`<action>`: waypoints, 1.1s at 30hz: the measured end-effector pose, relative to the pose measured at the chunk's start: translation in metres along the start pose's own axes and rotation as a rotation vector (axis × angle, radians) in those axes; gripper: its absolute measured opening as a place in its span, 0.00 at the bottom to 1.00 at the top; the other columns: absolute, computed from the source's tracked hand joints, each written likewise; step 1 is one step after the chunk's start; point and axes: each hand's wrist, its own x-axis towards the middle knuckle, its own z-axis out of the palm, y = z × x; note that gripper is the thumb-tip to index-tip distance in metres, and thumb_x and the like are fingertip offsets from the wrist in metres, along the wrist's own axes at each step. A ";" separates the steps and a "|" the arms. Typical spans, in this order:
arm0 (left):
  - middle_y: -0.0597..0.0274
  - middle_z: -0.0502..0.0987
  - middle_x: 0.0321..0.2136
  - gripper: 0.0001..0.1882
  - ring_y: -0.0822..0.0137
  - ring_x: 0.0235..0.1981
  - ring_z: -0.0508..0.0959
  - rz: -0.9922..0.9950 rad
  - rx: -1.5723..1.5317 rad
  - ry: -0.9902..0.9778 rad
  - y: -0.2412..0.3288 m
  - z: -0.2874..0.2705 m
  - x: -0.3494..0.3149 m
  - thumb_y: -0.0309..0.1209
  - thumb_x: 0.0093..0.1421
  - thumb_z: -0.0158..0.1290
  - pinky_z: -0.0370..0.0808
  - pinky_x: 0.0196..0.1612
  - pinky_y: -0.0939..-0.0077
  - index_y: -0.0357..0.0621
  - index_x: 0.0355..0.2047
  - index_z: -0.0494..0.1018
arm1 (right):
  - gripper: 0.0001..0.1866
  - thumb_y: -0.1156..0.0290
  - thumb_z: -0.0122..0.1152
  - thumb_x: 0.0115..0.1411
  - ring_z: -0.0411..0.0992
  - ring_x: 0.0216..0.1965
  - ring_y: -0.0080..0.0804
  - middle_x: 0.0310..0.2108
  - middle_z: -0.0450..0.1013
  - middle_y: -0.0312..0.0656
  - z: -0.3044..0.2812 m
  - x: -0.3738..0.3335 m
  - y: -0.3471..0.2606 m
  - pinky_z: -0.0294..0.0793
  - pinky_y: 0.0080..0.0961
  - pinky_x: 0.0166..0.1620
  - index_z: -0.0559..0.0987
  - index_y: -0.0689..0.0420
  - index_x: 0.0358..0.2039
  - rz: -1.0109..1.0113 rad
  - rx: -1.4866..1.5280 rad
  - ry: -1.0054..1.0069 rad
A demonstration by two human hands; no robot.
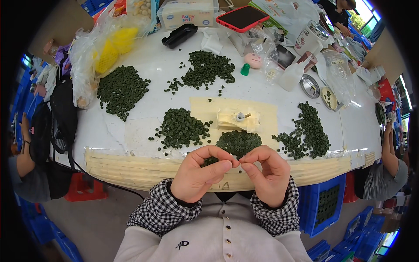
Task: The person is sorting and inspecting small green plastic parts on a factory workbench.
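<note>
My left hand and my right hand meet fingertip to fingertip over the table's near edge. Both are closed in a pinch; whatever lies between the fingertips is too small and covered to make out. Just beyond them is a heap of small dark green round parts. Behind that heap stands a taped, cream-coloured block with a metal pin sticking up from it, on a yellow sheet. More green parts lie in a left pile and a right pile.
Farther piles of green parts lie beyond. At the back are a red-edged phone, a black case, a white mug, a squeeze bottle and a round tin. A blue crate stands below, right. People sit at both sides.
</note>
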 end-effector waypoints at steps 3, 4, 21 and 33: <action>0.56 0.76 0.34 0.05 0.83 0.15 0.58 -0.024 -0.027 -0.012 0.000 -0.003 0.000 0.24 0.60 0.48 0.57 0.19 0.89 0.38 0.37 0.71 | 0.06 0.83 0.62 0.48 0.71 0.29 0.26 0.27 0.73 0.39 0.002 0.000 -0.001 0.69 0.18 0.34 0.75 0.64 0.28 -0.041 -0.044 -0.002; 0.57 0.76 0.33 0.05 0.83 0.15 0.59 -0.013 -0.020 -0.004 0.000 -0.002 0.000 0.24 0.60 0.48 0.58 0.19 0.88 0.38 0.37 0.71 | 0.06 0.84 0.62 0.48 0.71 0.28 0.26 0.27 0.73 0.40 0.004 0.001 -0.002 0.69 0.19 0.33 0.76 0.63 0.27 -0.058 -0.066 0.000; 0.56 0.77 0.34 0.08 0.72 0.38 0.74 0.178 0.136 0.069 -0.009 -0.002 0.000 0.16 0.51 0.56 0.70 0.44 0.79 0.36 0.33 0.74 | 0.07 0.85 0.62 0.45 0.69 0.25 0.28 0.25 0.72 0.41 0.015 0.001 -0.015 0.69 0.20 0.29 0.77 0.63 0.27 -0.152 -0.292 0.085; 0.54 0.77 0.34 0.08 0.68 0.38 0.76 0.184 0.123 0.082 -0.009 -0.002 0.000 0.13 0.50 0.55 0.73 0.46 0.76 0.35 0.31 0.74 | 0.10 0.85 0.63 0.43 0.71 0.26 0.33 0.25 0.73 0.42 0.015 0.000 -0.012 0.70 0.23 0.29 0.76 0.62 0.28 -0.292 -0.391 0.088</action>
